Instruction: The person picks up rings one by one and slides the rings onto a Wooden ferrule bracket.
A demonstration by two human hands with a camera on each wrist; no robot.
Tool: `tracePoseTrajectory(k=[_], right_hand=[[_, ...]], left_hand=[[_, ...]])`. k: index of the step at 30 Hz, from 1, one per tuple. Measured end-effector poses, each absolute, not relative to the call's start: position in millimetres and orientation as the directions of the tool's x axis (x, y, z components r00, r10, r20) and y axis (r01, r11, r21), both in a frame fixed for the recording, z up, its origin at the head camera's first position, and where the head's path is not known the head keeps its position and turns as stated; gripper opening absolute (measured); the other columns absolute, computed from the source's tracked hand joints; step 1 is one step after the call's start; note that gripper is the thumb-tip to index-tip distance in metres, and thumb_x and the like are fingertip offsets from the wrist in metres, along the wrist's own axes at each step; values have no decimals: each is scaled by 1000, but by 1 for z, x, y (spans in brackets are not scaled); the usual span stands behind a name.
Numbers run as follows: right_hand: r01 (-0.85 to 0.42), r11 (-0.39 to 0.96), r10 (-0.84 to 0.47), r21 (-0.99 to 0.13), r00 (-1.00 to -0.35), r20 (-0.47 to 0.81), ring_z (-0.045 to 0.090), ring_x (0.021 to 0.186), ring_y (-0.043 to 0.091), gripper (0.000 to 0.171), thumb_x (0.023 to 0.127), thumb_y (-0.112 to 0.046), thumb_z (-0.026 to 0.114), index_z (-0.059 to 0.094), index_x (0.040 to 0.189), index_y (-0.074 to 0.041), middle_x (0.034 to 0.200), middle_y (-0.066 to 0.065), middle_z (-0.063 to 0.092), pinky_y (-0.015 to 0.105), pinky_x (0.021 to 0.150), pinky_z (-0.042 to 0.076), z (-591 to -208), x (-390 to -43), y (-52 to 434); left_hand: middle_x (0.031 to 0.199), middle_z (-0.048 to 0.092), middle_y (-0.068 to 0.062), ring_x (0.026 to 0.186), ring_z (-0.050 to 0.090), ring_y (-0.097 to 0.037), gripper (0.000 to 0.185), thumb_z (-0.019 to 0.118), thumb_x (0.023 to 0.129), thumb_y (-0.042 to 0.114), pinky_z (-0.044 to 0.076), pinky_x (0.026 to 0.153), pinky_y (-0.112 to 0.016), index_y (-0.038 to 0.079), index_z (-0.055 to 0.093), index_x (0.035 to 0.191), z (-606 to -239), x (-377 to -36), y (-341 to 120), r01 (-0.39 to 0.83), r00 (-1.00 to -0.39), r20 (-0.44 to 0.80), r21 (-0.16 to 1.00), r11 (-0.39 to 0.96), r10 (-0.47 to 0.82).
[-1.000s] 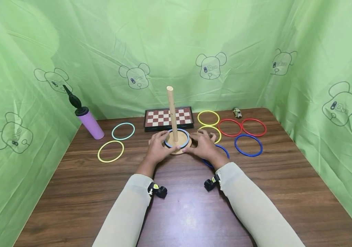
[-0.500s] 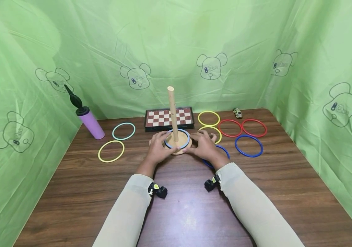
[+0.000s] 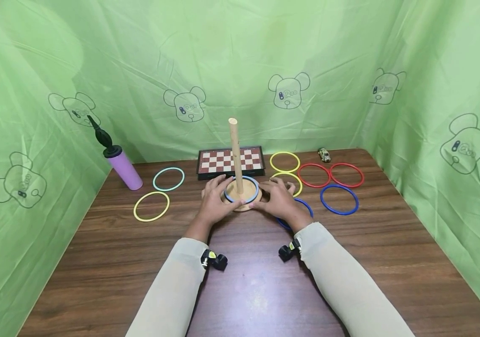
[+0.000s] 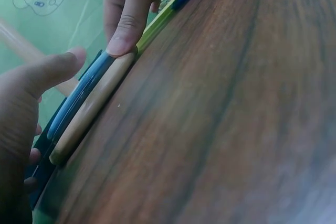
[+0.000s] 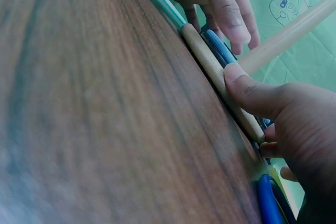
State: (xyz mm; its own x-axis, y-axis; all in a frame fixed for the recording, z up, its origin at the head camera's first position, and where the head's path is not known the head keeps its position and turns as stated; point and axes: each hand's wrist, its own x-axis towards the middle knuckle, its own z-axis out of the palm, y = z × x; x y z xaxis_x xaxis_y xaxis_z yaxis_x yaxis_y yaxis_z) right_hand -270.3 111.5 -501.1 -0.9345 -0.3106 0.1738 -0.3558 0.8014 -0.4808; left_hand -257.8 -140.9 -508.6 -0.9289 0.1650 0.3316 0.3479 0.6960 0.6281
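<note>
A light blue ring (image 4: 80, 99) lies on a round wooden base (image 5: 212, 72), around the upright wooden peg (image 3: 236, 157). My left hand (image 3: 216, 201) is at the ring's left side, its fingers spread along the far edge. In the left wrist view its thumb is held straight, a little off the ring. On the opposite side my right hand (image 3: 279, 200) holds the ring's edge, thumb pressed against it at the front and fingers behind. Parts of the ring and base are hidden by the hands.
Behind the base lies a checkered board (image 3: 214, 161). Yellow (image 3: 284, 152), red (image 3: 346, 163) and blue (image 3: 339, 214) rings lie at right, near a toy car (image 3: 324, 155). At left are a turquoise ring (image 3: 168, 168), a yellow ring (image 3: 151, 220) and a purple hand pump (image 3: 124, 171).
My left hand's fingers have shifted up slightly at the ring's left edge. The right hand, ring and peg stay in place.
</note>
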Motion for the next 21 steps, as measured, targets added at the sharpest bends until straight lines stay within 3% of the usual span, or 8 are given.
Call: tracePoseTrajectory(k=[7,21], right_hand=[[-369,795,-314,-481,-929,193,41,157,43,83,85,-59,91,69,148,-10,155,12,66,75,122,14,-501,-272,112],[-347,793,-307,-501,-938,164,38,159,41,83,85,-57,91,67,150,-10,157,11,64,74,123,10,-502,-272,111]], left_hand=[[168,49,-16,157,37,-42,87,93,84,49,28,121,-69,17,60,158,-504,-258,-151,369,-918,355,607,704,175],[167,48,-19,156,38,-49,90,91,84,54,25,124,-75,17,58,159,-505,-256,-205,291,-922,376,518,805,91]])
